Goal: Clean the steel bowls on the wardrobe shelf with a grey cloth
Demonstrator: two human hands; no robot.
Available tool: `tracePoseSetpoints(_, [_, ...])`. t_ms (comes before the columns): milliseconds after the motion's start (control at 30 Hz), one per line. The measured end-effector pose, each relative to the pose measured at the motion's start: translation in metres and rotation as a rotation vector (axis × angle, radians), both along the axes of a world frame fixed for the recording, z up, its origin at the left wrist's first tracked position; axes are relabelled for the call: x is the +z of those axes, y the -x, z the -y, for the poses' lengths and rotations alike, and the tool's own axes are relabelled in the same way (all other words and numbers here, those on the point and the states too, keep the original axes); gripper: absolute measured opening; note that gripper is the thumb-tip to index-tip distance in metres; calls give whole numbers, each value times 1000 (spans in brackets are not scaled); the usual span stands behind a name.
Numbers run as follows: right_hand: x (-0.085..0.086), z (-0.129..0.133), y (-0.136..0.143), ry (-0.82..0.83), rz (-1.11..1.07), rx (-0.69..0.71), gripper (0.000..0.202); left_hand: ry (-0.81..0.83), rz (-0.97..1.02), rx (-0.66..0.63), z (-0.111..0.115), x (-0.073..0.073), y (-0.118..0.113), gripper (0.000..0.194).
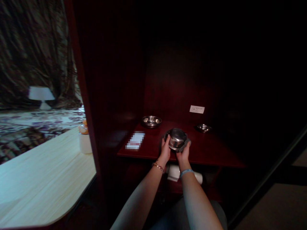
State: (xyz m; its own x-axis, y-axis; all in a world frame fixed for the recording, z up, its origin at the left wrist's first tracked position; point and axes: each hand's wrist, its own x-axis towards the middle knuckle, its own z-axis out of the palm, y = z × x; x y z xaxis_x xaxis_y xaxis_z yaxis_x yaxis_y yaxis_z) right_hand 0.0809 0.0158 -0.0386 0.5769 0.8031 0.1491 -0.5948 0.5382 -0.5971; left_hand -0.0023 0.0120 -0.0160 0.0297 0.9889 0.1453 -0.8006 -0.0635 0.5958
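Observation:
A shiny steel bowl (pixel 177 138) is between my two hands, tilted with its rounded underside showing, above the dark red shelf (pixel 203 153). My left hand (pixel 165 149) grips the bowl's left side, thumb on the metal. My right hand (pixel 184 152) holds a grey cloth (pixel 185 145) against the bowl's right edge. Behind on the left of the shelf sits a wider steel bowl (pixel 151 122), open side up. A smaller steel dish (pixel 203 128) rests at the back right. How my fingers sit beneath the bowl is hidden.
A blurred-out white rectangular item (pixel 135 140) lies at the shelf's left. A socket plate (pixel 197 109) is on the back wall. White objects (pixel 174 173) are under the shelf. Beyond the left partition (pixel 93 95) stand a pale wooden table (pixel 48 179), a white pot (pixel 85 143) and a lamp (pixel 41 93).

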Motion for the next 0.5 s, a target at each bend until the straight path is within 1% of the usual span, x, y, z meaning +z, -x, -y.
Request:
tracePoseSetpoints(133, [0,-1,-1,-5,-27,-24,48,5,29,-82,1,-1,2,40])
tracePoseSetpoints(267, [2,0,-1,-23,-31,-34,49,-5,-50,-157,5,1,2,45])
tracePoseSetpoints(367, [5,3,0,-28,-47,-26,48,-39,-105,-160,6,1,2,49])
tracePoseSetpoints(500, [8,7,1,-16,-95,0,48,-51,-127,-146,6,0,2,50])
